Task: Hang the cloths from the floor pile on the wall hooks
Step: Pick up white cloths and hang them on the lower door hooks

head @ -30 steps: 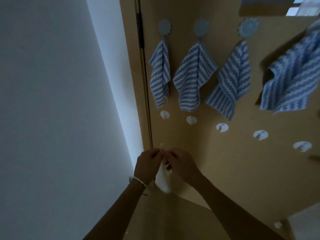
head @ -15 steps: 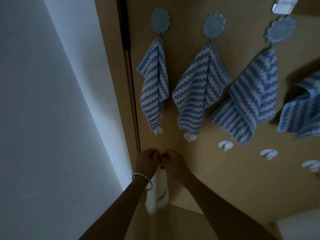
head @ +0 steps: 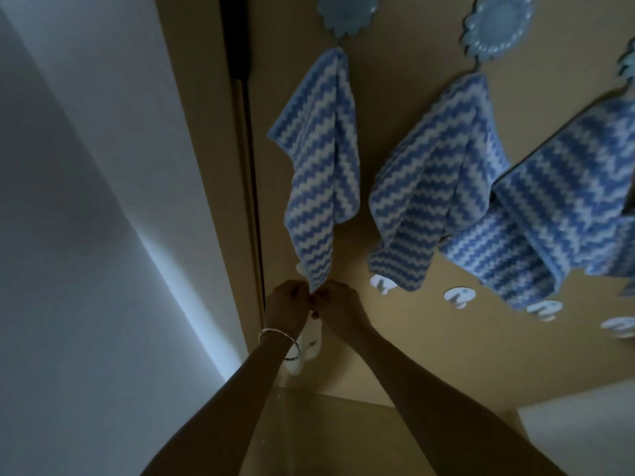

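The left hand and right hand pinch together the top of a white cloth, largely hidden behind the left wrist, just under the tip of the leftmost striped cloth; dim light blurs the fingers.

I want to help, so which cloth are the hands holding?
Find the tan wall panel with its row of blue-striped cloths under flower-shaped hooks. Below the leftmost striped cloth, the left hand and right hand meet, pinching a small white cloth that dangles between the wrists. It is the only plain white one, not striped.
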Motion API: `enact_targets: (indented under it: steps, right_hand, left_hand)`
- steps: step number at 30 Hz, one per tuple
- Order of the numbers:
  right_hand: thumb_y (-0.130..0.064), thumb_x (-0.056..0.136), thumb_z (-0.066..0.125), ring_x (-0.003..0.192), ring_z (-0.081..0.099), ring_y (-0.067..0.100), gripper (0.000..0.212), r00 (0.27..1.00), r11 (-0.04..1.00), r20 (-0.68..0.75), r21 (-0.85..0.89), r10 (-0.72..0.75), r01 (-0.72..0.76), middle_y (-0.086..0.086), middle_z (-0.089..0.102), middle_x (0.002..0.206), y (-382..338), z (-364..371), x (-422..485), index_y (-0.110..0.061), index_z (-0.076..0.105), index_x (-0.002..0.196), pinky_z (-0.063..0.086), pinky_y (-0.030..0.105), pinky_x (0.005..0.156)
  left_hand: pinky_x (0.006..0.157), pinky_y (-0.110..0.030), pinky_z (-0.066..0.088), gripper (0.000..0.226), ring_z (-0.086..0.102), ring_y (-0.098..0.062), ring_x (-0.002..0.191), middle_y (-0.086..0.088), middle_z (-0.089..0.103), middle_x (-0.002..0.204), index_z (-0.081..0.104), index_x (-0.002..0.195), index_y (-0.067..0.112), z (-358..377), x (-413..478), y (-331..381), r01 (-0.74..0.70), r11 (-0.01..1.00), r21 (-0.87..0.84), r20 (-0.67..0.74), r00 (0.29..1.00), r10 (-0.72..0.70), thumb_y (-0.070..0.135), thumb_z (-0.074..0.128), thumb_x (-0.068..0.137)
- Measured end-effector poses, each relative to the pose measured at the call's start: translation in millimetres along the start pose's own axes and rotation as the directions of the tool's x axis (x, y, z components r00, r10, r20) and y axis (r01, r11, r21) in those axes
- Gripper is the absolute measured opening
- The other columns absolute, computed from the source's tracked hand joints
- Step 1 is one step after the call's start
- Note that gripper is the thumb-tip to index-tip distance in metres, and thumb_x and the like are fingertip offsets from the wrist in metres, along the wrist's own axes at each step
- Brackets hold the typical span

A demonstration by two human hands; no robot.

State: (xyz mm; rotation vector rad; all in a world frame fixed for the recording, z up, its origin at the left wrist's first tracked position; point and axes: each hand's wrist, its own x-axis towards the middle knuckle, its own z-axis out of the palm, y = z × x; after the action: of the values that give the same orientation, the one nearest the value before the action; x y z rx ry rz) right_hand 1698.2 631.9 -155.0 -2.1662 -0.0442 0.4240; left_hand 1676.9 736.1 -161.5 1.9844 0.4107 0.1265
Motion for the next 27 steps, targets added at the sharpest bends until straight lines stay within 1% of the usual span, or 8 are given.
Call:
enact_targets:
  steps: [3,5,8,12,16,20,23,27]
  right_hand:
    - [-0.018,0.088,0.054,0.075,0.069,0.019,0.02,1.0,1.0,-0.004,0.011,0.017,-0.017,0.005,0.072,0.088,-0.1,-2.1,2.3,-0.008,0.067,0.099,0.055,0.035,0.071]
    - [-0.018,0.085,0.054,0.074,0.069,0.021,0.019,0.999,0.998,-0.013,0.048,0.041,-0.04,0.005,0.072,0.084,0.0,-2.0,2.2,-0.009,0.067,0.096,0.055,0.039,0.072]
    - [-0.016,0.09,0.051,0.067,0.066,0.017,0.016,0.997,0.989,-0.031,0.131,0.069,-0.064,0.004,0.07,0.082,0.7,-0.8,2.8,-0.014,0.065,0.082,0.052,0.034,0.067]
    - [-0.028,0.095,0.051,0.063,0.066,0.014,0.021,0.994,0.98,-0.063,0.186,0.085,-0.072,0.005,0.071,0.082,0.2,1.9,8.5,-0.013,0.065,0.1,0.05,0.027,0.061]
    - [-0.019,0.094,0.051,0.061,0.061,0.016,0.017,0.991,0.981,-0.058,0.163,0.12,-0.109,0.001,0.066,0.069,-0.9,5.4,11.8,-0.017,0.062,0.081,0.05,0.03,0.064]
    - [-0.011,0.092,0.05,0.064,0.061,0.02,0.023,0.989,0.989,-0.082,0.097,0.12,-0.112,0.002,0.062,0.067,-5.3,6.9,12.8,-0.019,0.055,0.07,0.051,0.036,0.067]
    - [-0.013,0.092,0.051,0.076,0.066,0.033,0.019,0.991,0.994,-0.091,0.061,0.096,-0.091,0.016,0.066,0.078,-6.4,11.7,15.6,-0.013,0.054,0.073,0.056,0.047,0.078]
    - [-0.022,0.09,0.055,0.075,0.068,0.033,0.017,0.985,0.99,-0.152,0.127,0.088,-0.068,0.017,0.068,0.08,-1.7,17.8,16.2,-0.007,0.061,0.088,0.057,0.053,0.076]
  left_hand:
    - [0.04,-0.009,0.03,0.039,0.04,-0.005,0.048,0.007,0.046,0.049,0.045,0.053,0.022,4.9,9.2,-5.6,0.01,1.0,-0.002,0.037,0.999,-0.01,0.008,0.055,0.088]
    - [0.041,-0.009,0.031,0.037,0.042,-0.004,0.049,0.007,0.047,0.051,0.045,0.055,0.021,6.4,12.5,-8.0,0.021,1.0,-0.006,0.048,0.999,-0.021,0.01,0.054,0.089]
    - [0.042,-0.008,0.031,0.036,0.041,-0.005,0.05,0.006,0.047,0.053,0.044,0.056,0.021,6.7,15.1,-9.0,0.024,0.999,-0.042,0.051,0.998,-0.022,0.011,0.054,0.089]
    - [0.043,-0.009,0.031,0.033,0.045,-0.003,0.05,0.009,0.051,0.053,0.049,0.058,0.022,3.7,17.9,-10.9,0.021,0.996,-0.082,0.083,0.996,-0.014,0.021,0.056,0.09]
    - [0.048,-0.017,0.03,0.029,0.047,-0.004,0.052,0.008,0.053,0.057,0.052,0.061,0.022,-1.1,20.8,-14.0,0.042,0.996,-0.076,0.131,0.991,-0.032,0.024,0.056,0.09]
    - [0.06,-0.025,0.039,0.02,0.053,-0.018,0.063,-0.001,0.058,0.066,0.057,0.067,0.016,-1.8,23.5,-16.1,0.097,0.993,-0.071,0.149,0.985,-0.086,0.019,0.052,0.086]
    - [0.06,-0.027,0.039,0.024,0.055,-0.024,0.066,-0.002,0.058,0.063,0.053,0.059,0.017,-1.4,28.0,-16.4,0.112,0.99,-0.088,0.138,0.985,-0.1,0.023,0.049,0.082]
    - [0.057,-0.027,0.036,0.032,0.05,-0.023,0.061,-0.007,0.054,0.059,0.045,0.055,0.019,-0.2,33.6,-16.3,0.093,0.988,-0.122,0.081,0.993,-0.084,0.024,0.051,0.087]
